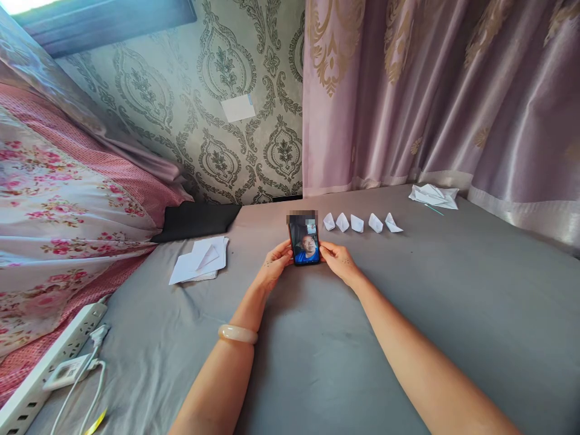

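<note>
A smartphone [306, 249] stands upright between my hands, its lit screen facing me and showing a person in a blue top. My left hand [275, 263] grips its left edge, and a pale bangle [238, 334] circles that forearm. On the right edge, the fingers of my right hand [338, 258] are closed on the same phone. Just beyond my right hand, several folded white paper pieces [357, 223] stand in a row on the grey sheet [317, 350]. The top of the phone is blurred out.
White paper sheets [199, 261] are stacked at left, near a black cloth or flat case [197, 220]. More folded white paper [434, 196] lies far right beside a thin greenish stick [434, 209]. A power strip [49, 368] with plugged-in cables runs along the lower left. Curtains [385, 90] border the back right.
</note>
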### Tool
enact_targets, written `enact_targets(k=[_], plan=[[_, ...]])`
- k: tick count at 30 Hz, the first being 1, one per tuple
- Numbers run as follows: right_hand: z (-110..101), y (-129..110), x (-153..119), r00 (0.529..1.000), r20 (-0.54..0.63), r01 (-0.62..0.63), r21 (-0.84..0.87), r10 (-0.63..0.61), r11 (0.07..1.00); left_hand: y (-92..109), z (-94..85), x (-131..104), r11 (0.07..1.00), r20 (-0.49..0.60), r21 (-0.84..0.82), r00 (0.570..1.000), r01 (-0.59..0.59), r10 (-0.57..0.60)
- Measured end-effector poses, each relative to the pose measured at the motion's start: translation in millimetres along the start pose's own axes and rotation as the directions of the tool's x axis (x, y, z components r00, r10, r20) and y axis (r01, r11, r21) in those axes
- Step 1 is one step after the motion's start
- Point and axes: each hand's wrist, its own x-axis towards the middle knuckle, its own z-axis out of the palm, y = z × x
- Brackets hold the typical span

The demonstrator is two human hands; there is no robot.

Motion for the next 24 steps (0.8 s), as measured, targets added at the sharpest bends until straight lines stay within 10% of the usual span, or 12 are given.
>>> enact_targets(k=[24], plan=[[2.1, -12.1, -3.5, 1.000, -0.009, -0.016, 0.011, 0.016, 1.000, -0.1, 0.3, 0.6, 1.000, 0.004, 0.024, 1.000, -0.008, 0.008]])
